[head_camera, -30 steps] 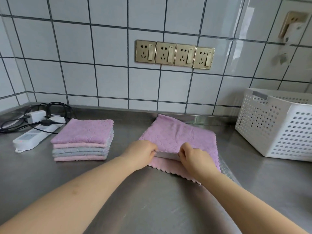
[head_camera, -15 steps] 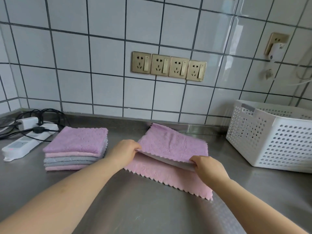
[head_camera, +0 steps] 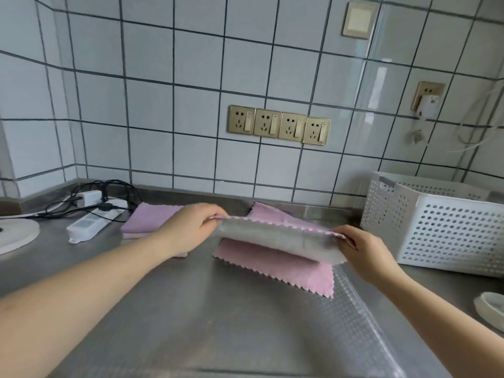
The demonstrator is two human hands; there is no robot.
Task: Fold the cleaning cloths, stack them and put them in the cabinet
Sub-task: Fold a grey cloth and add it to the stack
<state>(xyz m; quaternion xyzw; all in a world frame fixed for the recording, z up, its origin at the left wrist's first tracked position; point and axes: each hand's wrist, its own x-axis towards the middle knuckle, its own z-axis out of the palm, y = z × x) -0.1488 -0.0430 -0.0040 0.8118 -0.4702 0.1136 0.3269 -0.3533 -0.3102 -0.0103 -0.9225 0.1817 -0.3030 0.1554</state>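
A pink cleaning cloth (head_camera: 275,264) lies flat on the steel counter (head_camera: 207,317), its zigzag edge toward me. Above it I hold up the near edge of a second cloth (head_camera: 275,237), pink on top and grey underneath. My left hand (head_camera: 191,230) pinches its left corner and my right hand (head_camera: 362,248) pinches its right corner. A stack of folded cloths (head_camera: 147,222) sits at the left, partly hidden behind my left hand and forearm.
A white perforated basket (head_camera: 436,227) stands at the right against the tiled wall. At the back left lie a white power strip (head_camera: 90,226), black cables and a charger. A round white object (head_camera: 16,236) is at the far left edge, and a white dish (head_camera: 491,309) at the right edge.
Both hands have lifted the upper cloth's near edge higher off the lower pink cloth, showing its grey underside. The camera has tilted up and shifted left.
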